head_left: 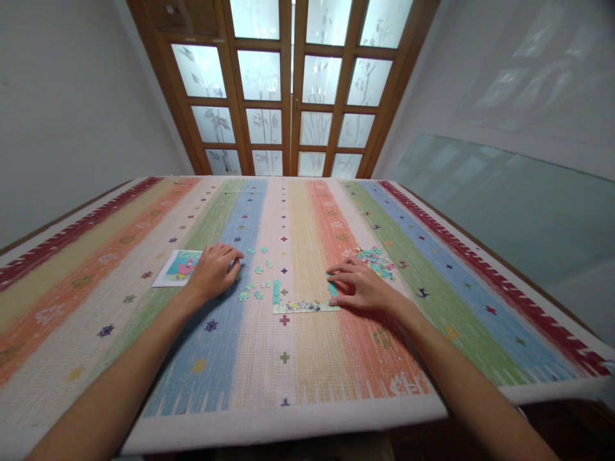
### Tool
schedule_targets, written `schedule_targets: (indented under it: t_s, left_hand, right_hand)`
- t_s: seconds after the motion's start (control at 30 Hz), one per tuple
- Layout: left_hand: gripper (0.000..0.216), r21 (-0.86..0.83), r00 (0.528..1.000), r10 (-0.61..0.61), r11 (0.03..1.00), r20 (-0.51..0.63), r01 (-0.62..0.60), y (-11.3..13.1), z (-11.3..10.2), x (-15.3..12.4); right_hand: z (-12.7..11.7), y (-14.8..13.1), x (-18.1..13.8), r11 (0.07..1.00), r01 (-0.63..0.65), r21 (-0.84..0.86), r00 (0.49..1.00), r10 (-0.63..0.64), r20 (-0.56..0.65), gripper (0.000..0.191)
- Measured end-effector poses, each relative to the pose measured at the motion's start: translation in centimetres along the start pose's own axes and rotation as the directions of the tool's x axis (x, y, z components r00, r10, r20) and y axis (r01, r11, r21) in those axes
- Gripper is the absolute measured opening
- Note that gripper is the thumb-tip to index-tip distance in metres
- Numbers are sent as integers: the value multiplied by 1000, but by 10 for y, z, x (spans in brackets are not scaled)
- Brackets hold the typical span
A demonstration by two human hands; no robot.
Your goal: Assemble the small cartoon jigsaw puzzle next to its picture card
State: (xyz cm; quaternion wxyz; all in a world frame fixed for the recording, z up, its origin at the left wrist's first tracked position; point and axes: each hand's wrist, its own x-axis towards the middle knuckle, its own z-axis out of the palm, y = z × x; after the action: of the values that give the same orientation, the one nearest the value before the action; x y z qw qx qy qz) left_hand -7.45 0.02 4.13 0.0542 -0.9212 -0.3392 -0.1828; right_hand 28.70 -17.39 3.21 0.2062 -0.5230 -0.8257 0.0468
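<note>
My left hand (216,271) rests on the cloth beside a picture card (180,268) with a pink cartoon figure. Its fingers are loosely bent, thumb apart from index finger; some fingertips are hidden. Several loose teal puzzle pieces (258,270) lie just right of it. A joined strip of jigsaw puzzle (307,307) runs along the near side, with a short teal column (276,292) rising at its left end. At its right end, my right hand (361,285) has thumb and fingers closed around a teal puzzle piece (332,288). Whether this piece is joined to the strip I cannot tell.
Behind my right hand lies a heap of mixed puzzle pieces (377,261). A striped, patterned tablecloth (269,358) covers the table. Beyond the far edge stand wooden doors (291,109) with frosted panes; a glass panel (509,218) leans at the right wall.
</note>
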Motion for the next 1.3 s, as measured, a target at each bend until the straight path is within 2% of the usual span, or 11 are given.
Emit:
schedule_targets:
  t_s: [0.23,0.37,0.57,0.97,1.1,1.3]
  left_hand:
    - [26,-25,1000,12,1000,1,-12,-1,1,0]
    - [24,-122,996,90,989,22,-87,1,4,-2]
    - [24,-181,991,130,976,29,-123,1,8,-2]
    - [25,-61,994,-95,994,-49,92,1,5,-1]
    - [25,-131,985,-159,980,-68,149,-3,7,-2]
    - [28,-322,963,-262,919,-68,228,-3,5,0]
  right_hand:
    - [-1,0,-1,1000,10,7,1000,-10,8,47]
    - [-2,-2,-1,1000,15,4,1000,-15,21,58]
    - [0,0,-2,1000,26,4,1000,-26,14,57]
    - [-1,-1,0,1000,-5,27,999,4,37,56]
    - [0,0,-2,999,-2,34,1000,1,31,57]
    - [0,1,-2,1000,1,27,999,-2,34,55]
